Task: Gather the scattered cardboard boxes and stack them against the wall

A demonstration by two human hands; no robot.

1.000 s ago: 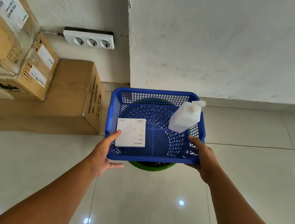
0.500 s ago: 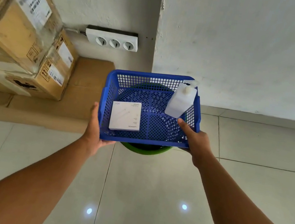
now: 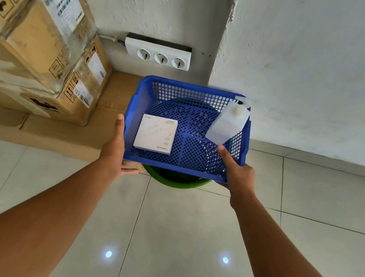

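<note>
Several cardboard boxes (image 3: pixel 47 43) are stacked against the wall at the left, resting on a large flat box (image 3: pixel 61 132) on the floor. I hold a blue mesh basket (image 3: pixel 132 115) over a green bucket (image 3: pixel 176 181). My left hand (image 3: pixel 115 149) grips the basket's near left corner, thumb up along the side wall. My right hand (image 3: pixel 236 169) grips its near right corner, thumb over the rim. Inside lie a small white box (image 3: pixel 155 134) and a white pump bottle (image 3: pixel 227 124) leaning in the far right corner.
A white three-socket power strip (image 3: pixel 159 54) is fixed low on the wall behind the basket. A wall corner (image 3: pixel 220 48) juts out to the right. Pale floor tiles (image 3: pixel 171 245) spread below my arms.
The view and basket have come closer to the boxes and wall. My left hand went from open fingers near the corner to a firm grip on the basket's left side.
</note>
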